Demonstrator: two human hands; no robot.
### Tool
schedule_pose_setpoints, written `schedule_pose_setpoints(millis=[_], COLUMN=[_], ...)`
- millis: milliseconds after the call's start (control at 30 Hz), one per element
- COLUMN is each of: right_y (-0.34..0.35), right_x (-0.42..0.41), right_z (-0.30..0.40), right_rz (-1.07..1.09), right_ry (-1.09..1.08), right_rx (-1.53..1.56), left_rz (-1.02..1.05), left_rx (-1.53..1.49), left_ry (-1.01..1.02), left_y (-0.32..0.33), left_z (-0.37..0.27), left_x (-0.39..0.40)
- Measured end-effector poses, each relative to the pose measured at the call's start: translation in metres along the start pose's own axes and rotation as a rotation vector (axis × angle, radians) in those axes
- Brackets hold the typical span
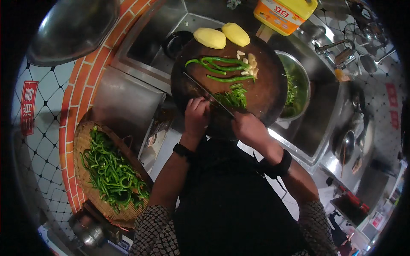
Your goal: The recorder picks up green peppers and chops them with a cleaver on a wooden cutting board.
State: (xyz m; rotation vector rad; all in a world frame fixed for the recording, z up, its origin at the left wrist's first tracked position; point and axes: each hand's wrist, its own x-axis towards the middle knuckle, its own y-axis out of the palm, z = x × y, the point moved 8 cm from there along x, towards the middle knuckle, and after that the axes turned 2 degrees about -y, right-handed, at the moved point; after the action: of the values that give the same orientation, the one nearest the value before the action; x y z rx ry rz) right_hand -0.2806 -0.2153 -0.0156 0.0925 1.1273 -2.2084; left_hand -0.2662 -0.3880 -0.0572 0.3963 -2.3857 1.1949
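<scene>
My right hand (250, 131) grips the handle end of a kitchen knife (208, 93), its blade seen almost edge-on and slanting up to the left over a round wooden chopping block (266, 86). Curled fingers of my left hand (196, 115) rest beside the blade; anything beneath them is hidden. Sliced green peppers (237, 97) lie in a heap just right of the blade. Farther up the block are several long whole green peppers (221, 64), with garlic cloves (245, 60) and pale pieces (252, 64) at their right ends. Two peeled potatoes (209, 38) sit at the far rim.
A woven bamboo tray (131, 220) piled with green peppers (112, 172) is at the lower left. Right of the block, a metal bowl (302, 86) holds cut greens, beside a steel sink (320, 128) and faucet (342, 52). A yellow detergent jug (285, 14) stands behind.
</scene>
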Motion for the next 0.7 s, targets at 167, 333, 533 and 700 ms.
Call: schedule_pose_setpoints(millis=[167, 333, 533, 700], right_y=[-0.008, -0.011, -0.021, -0.024], right_x=[0.008, -0.006, -0.017, -0.022], right_z=[-0.002, -0.011, -0.01, -0.015], right_rz=[-0.086, -0.007, 0.088, 0.096], right_ry=[-0.073, -0.001, -0.02, -0.027], right_rx=[0.011, 0.039, -0.018, -0.02], left_rz=[-0.029, -0.012, -0.017, -0.002], left_rx=[-0.035, -0.028, 0.017, -0.039], left_ry=[-0.042, -0.022, -0.032, -0.057], left_y=[-0.002, 0.0, 0.0, 0.0], left_z=[0.003, 0.002, 0.003, 0.005], left_x=[0.0, -0.002, -0.003, -0.003])
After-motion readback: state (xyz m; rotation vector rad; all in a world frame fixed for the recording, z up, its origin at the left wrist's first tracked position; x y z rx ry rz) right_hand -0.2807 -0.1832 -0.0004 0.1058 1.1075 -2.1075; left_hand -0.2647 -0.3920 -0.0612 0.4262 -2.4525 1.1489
